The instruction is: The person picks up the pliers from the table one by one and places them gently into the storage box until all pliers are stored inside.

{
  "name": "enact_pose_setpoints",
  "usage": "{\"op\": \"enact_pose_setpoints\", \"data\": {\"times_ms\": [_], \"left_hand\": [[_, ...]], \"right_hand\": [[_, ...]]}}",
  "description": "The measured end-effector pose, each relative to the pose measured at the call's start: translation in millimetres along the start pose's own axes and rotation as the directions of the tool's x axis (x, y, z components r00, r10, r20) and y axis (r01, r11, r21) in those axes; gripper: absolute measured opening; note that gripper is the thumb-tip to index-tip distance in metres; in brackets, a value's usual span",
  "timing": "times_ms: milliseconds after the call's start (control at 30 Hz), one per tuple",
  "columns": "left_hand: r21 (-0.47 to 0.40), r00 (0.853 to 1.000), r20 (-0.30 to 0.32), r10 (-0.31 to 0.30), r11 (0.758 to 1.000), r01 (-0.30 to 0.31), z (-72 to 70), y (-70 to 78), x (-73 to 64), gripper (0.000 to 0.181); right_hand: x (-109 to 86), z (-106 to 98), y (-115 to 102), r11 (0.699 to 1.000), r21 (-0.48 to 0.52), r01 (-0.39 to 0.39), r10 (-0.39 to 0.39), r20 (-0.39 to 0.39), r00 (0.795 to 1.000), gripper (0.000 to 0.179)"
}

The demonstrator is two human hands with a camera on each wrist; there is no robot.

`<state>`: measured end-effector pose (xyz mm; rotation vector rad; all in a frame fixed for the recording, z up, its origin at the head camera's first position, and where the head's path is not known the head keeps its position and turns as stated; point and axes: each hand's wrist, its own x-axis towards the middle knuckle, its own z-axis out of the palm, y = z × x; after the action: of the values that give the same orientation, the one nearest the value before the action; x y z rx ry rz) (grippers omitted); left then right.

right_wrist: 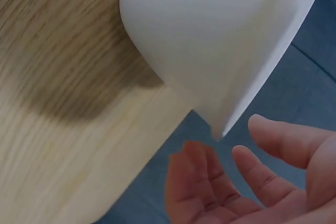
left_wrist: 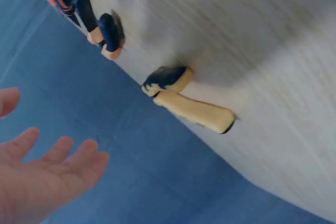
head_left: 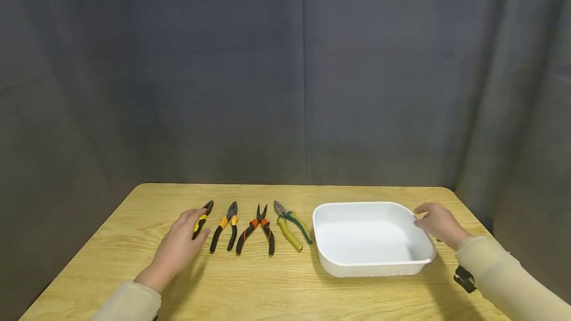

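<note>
My left hand [head_left: 176,244] hovers over the leftmost pliers [head_left: 200,224], which have yellow and black handles, and partly covers them. In the left wrist view its fingers are spread apart from the pliers' handles [left_wrist: 197,110]. To the right lie pliers with black and light-orange handles [head_left: 217,237], needle-nose pliers with black and orange handles [head_left: 244,237], and pliers with yellow and green handles [head_left: 289,235]. My right hand [head_left: 440,223] is at the right rim of a white plastic tub [head_left: 374,269]. The right wrist view shows thumb and fingers parted around the rim's corner, a gap between.
A light wood table [head_left: 250,291] with rounded far corners bears everything. Grey curtains [head_left: 223,73] hang behind it and at both sides. A dark wrist strap [head_left: 465,279] sits under the right sleeve.
</note>
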<state>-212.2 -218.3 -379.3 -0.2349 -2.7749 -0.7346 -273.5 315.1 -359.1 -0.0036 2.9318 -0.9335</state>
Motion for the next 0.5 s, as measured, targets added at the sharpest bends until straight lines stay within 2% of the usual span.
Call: {"op": "enact_pose_setpoints", "data": {"times_ms": [267,500], "left_hand": [[0.027,1.0,0.009,-0.01,1.0,0.01,4.0,-7.9,0.8,0.051],[0.026,1.0,0.019,-0.003,1.0,0.003,6.5,-21.0,2.2,0.052]], "right_hand": [[2.3,4.2,11.0,0.975,0.189,-0.116,0.105,0.068,0.992,0.043],[5.4,5.3,19.6,0.96,0.239,-0.146,0.134,0.069,0.989,0.042]]}}
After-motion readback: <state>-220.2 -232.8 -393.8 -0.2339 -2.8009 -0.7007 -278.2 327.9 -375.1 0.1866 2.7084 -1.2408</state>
